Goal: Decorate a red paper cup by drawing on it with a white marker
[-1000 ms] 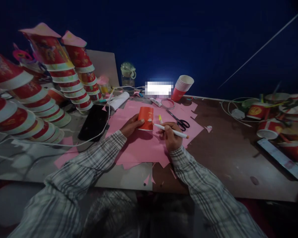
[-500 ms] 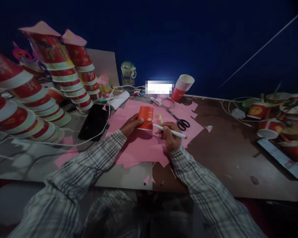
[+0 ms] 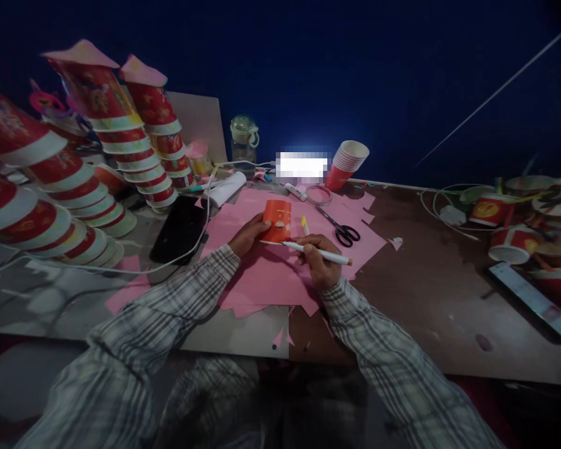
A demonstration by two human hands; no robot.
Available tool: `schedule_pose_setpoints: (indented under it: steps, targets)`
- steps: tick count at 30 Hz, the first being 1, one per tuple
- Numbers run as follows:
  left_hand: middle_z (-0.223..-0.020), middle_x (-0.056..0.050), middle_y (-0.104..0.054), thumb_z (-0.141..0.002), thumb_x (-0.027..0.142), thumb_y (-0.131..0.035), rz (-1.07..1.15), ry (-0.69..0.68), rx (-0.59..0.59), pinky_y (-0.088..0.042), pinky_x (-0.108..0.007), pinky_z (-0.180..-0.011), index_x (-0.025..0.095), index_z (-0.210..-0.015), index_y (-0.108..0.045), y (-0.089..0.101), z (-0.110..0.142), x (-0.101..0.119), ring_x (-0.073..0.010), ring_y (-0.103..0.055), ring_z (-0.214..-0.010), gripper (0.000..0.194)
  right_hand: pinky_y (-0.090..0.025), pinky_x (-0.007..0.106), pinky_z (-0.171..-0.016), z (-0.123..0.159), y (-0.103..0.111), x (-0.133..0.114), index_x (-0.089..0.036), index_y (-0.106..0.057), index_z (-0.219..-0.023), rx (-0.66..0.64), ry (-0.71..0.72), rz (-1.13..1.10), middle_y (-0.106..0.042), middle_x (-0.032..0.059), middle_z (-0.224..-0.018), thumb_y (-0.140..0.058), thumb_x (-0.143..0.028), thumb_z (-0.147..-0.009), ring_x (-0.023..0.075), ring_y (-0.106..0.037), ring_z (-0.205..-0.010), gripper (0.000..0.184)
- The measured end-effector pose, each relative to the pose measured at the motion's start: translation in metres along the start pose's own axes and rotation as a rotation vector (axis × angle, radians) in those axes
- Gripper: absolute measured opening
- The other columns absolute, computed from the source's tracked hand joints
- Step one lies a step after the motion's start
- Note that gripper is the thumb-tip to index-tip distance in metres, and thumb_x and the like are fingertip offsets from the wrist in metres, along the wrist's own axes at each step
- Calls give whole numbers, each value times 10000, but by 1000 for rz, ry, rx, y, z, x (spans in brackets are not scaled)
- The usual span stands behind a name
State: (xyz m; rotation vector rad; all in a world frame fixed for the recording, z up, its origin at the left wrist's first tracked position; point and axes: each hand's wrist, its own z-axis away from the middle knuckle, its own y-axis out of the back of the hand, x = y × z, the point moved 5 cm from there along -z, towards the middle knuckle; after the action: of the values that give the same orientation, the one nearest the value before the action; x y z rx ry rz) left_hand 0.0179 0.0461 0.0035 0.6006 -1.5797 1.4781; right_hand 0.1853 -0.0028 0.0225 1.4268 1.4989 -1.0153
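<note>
Currently, the left hand point(image 3: 251, 233) is holding an orange-red paper cup point(image 3: 279, 218) by its side, the thumb pressing on its front and the fingers wrapping behind. The cup is hovering over overlapping sheets of pink paper point(image 3: 257, 284), in the middle of the surface point(image 3: 416, 293), and its white edge is facing the person. The right hand point(image 3: 321, 262) is pinching a white marker point(image 3: 331, 255) in a writing grip, its orange end pointing away to the right and its tip reaching the cup's lower edge; whether the tip is touching, I cannot tell.

Just beyond the right hand, a small yellow piece point(image 3: 303, 221) is showing, and black-handled scissors point(image 3: 346, 235) are lying beside it on the paper. Farther back, a stack of red cups point(image 3: 348, 164) is leaning, and a lidded bottle point(image 3: 244, 138) is standing near the wall. To the left, a black phone point(image 3: 177, 232) is lying under a white cable point(image 3: 206, 215), next to tall red-and-white cup towers point(image 3: 128, 153). At the far right, another phone point(image 3: 528, 296) is lying near more cups point(image 3: 512, 244).
</note>
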Motion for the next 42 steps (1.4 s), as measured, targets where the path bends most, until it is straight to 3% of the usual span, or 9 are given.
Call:
schedule_pose_setpoints:
  steps: [4, 10, 19, 23, 28, 35, 42]
  targets:
    - [-1005, -55, -739, -663, 358, -824, -75, -20, 5, -499, -346, -904, 163, -1030, -667, 3, 1, 1, -206, -684, -901, 444, -451, 249, -449, -1, -3, -5, -193, -705, -877, -11, 13, 27, -658, -3, -598, -644, -509, -884, 117, -559, -471, 322]
    - [-1003, -56, -735, -655, 342, -837, -118, 2, -2, -488, -356, -904, 163, -1066, -672, 1, 3, 6, -217, -678, -919, 477, -420, 216, -425, -6, 6, 1, -199, -681, -888, 156, 5, -113, -662, -18, -625, -675, -507, -870, 94, -546, -460, 309]
    - [-1033, -71, -743, -662, 365, -833, -81, -18, -17, -488, -365, -928, 155, -1046, -671, 3, 1, 2, -232, -688, -953, 466, -450, 242, -451, 0, -1, -4, -186, -712, -860, 17, 13, 1, -745, 44, -765, -663, -486, -869, 99, -559, -481, 304]
    - [-1012, -58, -738, -643, 359, -847, -98, -7, -1, -488, -350, -908, 162, -1053, -669, 3, 1, 4, -212, -685, -917, 489, -431, 222, -441, -3, 0, -2, -184, -702, -853, 53, -10, -21, -669, -3, -624, -657, -473, -885, 96, -542, -468, 295]
    - [-999, -52, -735, -642, 347, -842, -87, 25, 8, -501, -345, -862, 173, -1067, -674, 2, 3, 4, -207, -684, -891, 489, -410, 205, -417, -7, 6, 0, -194, -671, -878, 163, 8, -99, -649, -24, -612, -675, -526, -871, 84, -526, -447, 332]
    - [-944, -47, -738, -644, 313, -806, -37, 3, 7, -514, -337, -855, 152, -986, -682, 0, 3, 4, -200, -692, -861, 398, -463, 235, -473, 1, 1, 0, -192, -699, -910, 17, 29, -53, -689, 6, -668, -645, -500, -911, 106, -571, -505, 312]
    - [-946, -52, -731, -677, 394, -824, -31, -16, -9, -518, -335, -855, 152, -994, -665, 1, 2, 2, -205, -696, -879, 429, -464, 243, -472, 0, 0, 2, -195, -705, -913, -2, 21, -50, -688, 6, -637, -647, -505, -906, 113, -569, -496, 316]
